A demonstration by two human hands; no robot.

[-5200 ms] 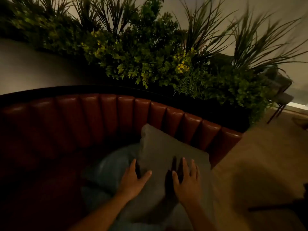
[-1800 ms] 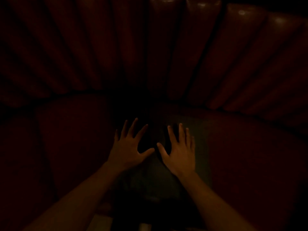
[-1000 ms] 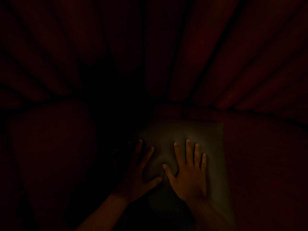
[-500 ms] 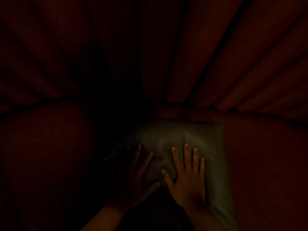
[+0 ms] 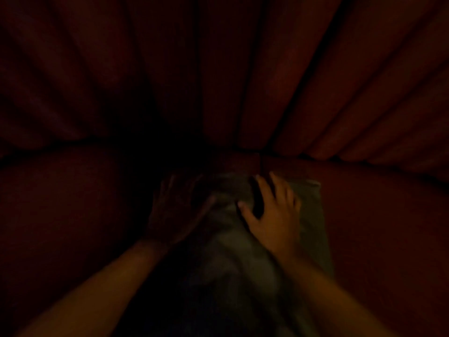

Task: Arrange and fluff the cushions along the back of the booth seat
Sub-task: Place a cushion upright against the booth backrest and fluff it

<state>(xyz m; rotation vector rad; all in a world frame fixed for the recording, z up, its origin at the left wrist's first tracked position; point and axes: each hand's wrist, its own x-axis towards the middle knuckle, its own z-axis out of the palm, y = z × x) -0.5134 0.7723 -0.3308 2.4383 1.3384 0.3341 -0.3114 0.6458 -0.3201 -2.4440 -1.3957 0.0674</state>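
The scene is very dark. A grey cushion (image 5: 313, 215) lies on the red booth seat (image 5: 376, 227), its far edge close to the ribbed backrest. My right hand (image 5: 272, 215) presses on the cushion's upper middle with its fingers spread and slightly bent. My left hand (image 5: 175, 210) lies at the cushion's left edge, deep in shadow, fingers extended toward the backrest. The cushion's left part is hidden in darkness.
The padded red backrest (image 5: 243, 81) with vertical ribs fills the upper half of the view. Seat surface stretches to the left (image 5: 60, 215) and to the right of the cushion. Nothing else can be made out in the dark.
Both hands have slid forward along the cushion toward the backrest. The right hand now sits near the cushion's far edge, and more of both forearms shows.
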